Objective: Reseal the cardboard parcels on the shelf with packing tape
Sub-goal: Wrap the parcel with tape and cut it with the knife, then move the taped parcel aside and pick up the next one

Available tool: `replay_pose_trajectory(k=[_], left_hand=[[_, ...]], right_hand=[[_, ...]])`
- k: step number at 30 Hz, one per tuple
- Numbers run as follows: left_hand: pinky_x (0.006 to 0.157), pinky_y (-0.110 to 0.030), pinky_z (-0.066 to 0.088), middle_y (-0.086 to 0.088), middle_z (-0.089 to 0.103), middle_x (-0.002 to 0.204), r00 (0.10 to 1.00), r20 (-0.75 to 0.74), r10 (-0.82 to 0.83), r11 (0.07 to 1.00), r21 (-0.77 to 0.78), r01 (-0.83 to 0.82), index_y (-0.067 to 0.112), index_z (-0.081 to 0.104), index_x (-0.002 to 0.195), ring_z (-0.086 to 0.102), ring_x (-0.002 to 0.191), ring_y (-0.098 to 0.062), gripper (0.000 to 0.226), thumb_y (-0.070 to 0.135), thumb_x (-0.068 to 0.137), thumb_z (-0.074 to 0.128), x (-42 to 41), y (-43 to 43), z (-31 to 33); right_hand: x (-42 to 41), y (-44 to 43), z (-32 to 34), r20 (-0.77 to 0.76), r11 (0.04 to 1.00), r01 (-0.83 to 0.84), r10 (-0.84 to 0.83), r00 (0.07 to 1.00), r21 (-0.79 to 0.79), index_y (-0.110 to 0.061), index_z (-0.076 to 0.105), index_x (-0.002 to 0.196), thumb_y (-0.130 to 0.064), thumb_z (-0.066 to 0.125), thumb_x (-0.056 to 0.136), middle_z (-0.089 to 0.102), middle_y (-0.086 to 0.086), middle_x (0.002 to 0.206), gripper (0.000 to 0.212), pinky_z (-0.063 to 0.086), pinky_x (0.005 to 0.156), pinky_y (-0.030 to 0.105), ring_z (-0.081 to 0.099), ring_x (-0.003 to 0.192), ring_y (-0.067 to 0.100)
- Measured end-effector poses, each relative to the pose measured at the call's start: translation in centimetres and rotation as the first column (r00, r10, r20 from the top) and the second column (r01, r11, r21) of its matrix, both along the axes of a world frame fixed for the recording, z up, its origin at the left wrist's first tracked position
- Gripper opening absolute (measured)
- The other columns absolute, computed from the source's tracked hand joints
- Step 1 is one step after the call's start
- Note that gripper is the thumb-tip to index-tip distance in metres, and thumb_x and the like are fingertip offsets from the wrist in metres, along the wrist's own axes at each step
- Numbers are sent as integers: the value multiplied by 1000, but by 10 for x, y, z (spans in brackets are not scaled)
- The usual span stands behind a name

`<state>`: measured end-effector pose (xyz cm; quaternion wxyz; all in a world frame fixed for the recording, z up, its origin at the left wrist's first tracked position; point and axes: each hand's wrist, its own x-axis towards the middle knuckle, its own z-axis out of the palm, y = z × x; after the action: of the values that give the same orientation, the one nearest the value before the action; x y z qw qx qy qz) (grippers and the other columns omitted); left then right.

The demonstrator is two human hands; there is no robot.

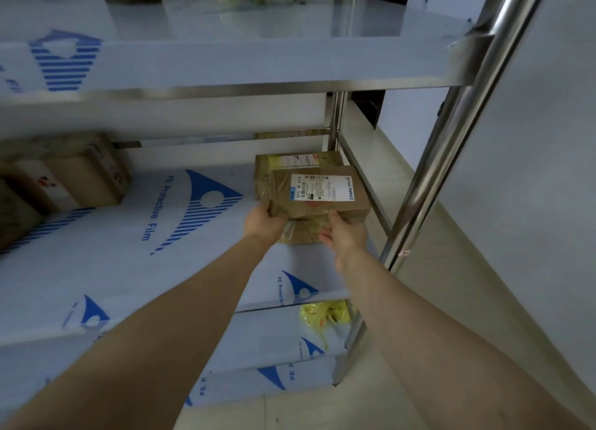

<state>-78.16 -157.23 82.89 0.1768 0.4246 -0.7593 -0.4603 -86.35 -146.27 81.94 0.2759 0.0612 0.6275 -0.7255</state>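
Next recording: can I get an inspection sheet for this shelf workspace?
Surface: film-covered shelf, blue print on the film.
Job's things: labelled parcel stacked on a second parcel; third parcel behind; cardboard boxes at left; packing tape, nothing seen.
Clutter: yellow bag on the shelf below.
Grippers: left hand and right hand hold the labelled parcel's near edge.
Cables: nothing seen.
Surroundings: tiled floor, steel post.

Storeroom; steel shelving [258, 65] w/ parcels [322, 203]
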Motion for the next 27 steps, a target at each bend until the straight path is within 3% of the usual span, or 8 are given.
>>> replay_pose_trajectory(k=[2, 4, 6, 8, 11, 15, 20, 27], left_hand=[[82, -31, 45, -14, 61, 116, 1000, 3, -31, 999, -11, 31, 8, 56, 123, 56, 110, -33, 35, 12, 88, 56, 6, 2, 0], [92, -34, 41, -15, 51, 134, 987, 137, -87, 988, -117, 104, 10, 43, 139, 48, 123, -32, 49, 19, 92, 55, 18, 1, 0], [107, -37, 33, -11, 34, 149, 916, 388, -100, 932, -287, 223, 14, 25, 150, 33, 136, -30, 61, 25, 95, 49, 36, -6, 1], [114, -40, 23, -8, 30, 152, 831, 555, -42, 850, -418, 322, 17, 26, 148, 26, 139, -29, 58, 27, 95, 47, 59, -18, 3], [119, -46, 9, -7, 31, 151, 763, 645, 40, 806, -472, 357, 20, 33, 145, 20, 142, -27, 53, 28, 95, 46, 101, -39, 9], [119, -46, 1, -6, 35, 149, 693, 710, 126, 802, -484, 350, 21, 44, 140, 16, 143, -25, 46, 28, 95, 44, 164, -76, 15], [118, -44, 0, -8, 44, 143, 705, 674, 221, 818, -522, 243, 16, 54, 132, 19, 143, -25, 39, 25, 96, 43, 243, -126, 26], [117, -39, 13, -5, 55, 128, 738, 571, 360, 786, -611, 90, 19, 65, 119, 35, 132, -27, 34, 26, 92, 46, 389, -208, 48]], right_hand=[[9, -3, -2, -99, 994, -47, 57, 993, 103, -13, 60, 95, -16, 55, 95, 63, 8, 88, 6, 51, 56, 24, 58, 62, 14], [22, -7, -7, -323, 938, -143, 248, 914, 315, -14, 60, 79, -12, 50, 94, 61, 7, 79, 18, 46, 56, 27, 58, 63, 20], [37, -15, -11, -516, 772, -195, 567, 642, 605, -12, 64, 81, -15, 49, 93, 62, 5, 81, 20, 42, 63, 27, 60, 76, 24], [51, -30, -11, -558, 618, -103, 759, 334, 779, -11, 64, 85, -16, 48, 93, 65, 6, 88, 18, 38, 63, 27, 61, 84, 26], [75, -65, -6, -525, 530, -44, 846, 93, 847, -10, 66, 101, -18, 46, 94, 62, 8, 111, 22, 43, 73, 30, 58, 100, 28], [119, -113, 7, -430, 426, -82, 902, -41, 901, -11, 58, 125, -21, 43, 97, 52, 9, 132, 33, 43, 96, 35, 50, 117, 29], [188, -177, 26, -413, 406, -74, 894, -176, 911, -12, 62, 121, -20, 45, 96, 55, 12, 126, 32, 43, 92, 35, 52, 115, 32], [336, -287, 54, -456, 431, -150, 855, -247, 890, -14, 63, 117, -23, 44, 98, 51, 10, 129, 29, 45, 83, 33, 53, 113, 30]])
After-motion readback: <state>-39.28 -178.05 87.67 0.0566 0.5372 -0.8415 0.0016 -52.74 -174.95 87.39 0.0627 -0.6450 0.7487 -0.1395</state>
